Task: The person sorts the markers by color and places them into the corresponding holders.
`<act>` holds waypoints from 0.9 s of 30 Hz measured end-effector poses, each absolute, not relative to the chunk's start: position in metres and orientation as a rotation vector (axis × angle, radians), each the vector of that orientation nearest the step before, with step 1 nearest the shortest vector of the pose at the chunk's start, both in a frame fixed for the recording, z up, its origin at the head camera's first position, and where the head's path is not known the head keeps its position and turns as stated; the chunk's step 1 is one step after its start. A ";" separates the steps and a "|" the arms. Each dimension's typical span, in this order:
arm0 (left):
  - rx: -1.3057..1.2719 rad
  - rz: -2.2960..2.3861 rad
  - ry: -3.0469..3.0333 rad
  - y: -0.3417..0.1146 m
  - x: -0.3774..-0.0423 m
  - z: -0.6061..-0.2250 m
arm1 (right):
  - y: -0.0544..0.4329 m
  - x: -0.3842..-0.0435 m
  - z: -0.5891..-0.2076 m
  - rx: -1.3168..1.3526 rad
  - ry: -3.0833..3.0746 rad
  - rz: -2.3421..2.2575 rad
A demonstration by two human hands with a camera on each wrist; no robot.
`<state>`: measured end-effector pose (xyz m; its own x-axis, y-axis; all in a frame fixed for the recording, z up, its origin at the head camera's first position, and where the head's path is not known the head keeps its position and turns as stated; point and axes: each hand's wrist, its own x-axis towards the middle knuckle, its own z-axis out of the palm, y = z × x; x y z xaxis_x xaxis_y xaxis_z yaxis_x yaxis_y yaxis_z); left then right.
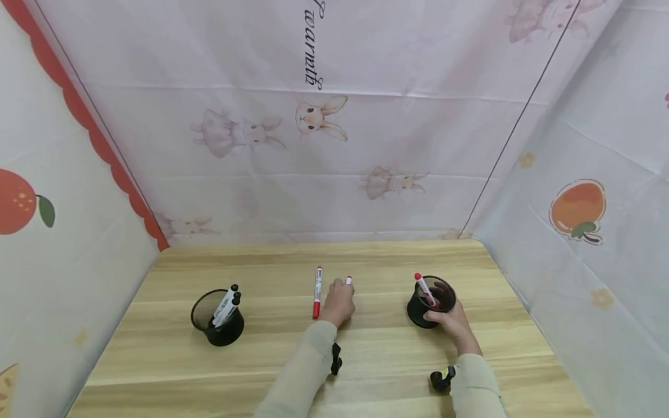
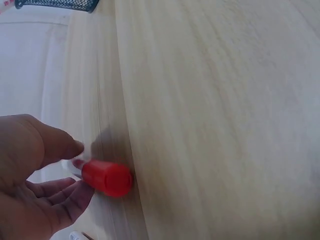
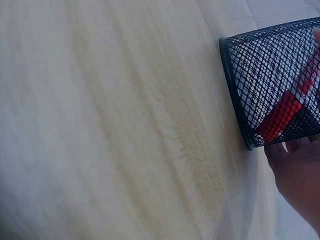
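Observation:
My left hand bends over a red-capped marker on the wooden table. In the left wrist view, the thumb and fingers close around its body just behind the red cap. Beside that hand lies a second red marker. On the right, my right hand grips a black mesh pen cup that stands upright. A red marker leans inside it, its lower red part showing through the mesh in the right wrist view.
Another black mesh pen cup stands at the left with black-capped markers in it. Printed cloth walls enclose the table at the back and both sides.

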<state>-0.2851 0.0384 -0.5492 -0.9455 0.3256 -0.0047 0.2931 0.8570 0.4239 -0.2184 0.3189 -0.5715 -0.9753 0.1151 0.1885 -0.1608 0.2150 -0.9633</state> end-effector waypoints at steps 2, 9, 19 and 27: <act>0.506 0.630 2.962 0.037 -0.285 -0.551 | 0.318 -0.218 -0.572 0.055 -2.260 1.845; 0.548 0.617 2.991 0.035 -0.285 -0.551 | 0.314 -0.218 -0.572 -0.021 -2.316 1.851; 0.557 0.860 2.971 0.038 -0.287 -0.535 | 0.305 -0.209 -0.550 -0.021 -2.306 1.864; 0.539 1.016 2.929 0.037 -0.284 -0.532 | 0.301 -0.206 -0.544 -0.006 -2.301 1.859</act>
<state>-0.2837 0.0372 -0.5320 -0.9413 0.3172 0.1157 0.3207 0.7327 0.6003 -0.2055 0.3008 -0.5442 -0.9832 0.1176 0.1395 -0.1117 0.2167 -0.9698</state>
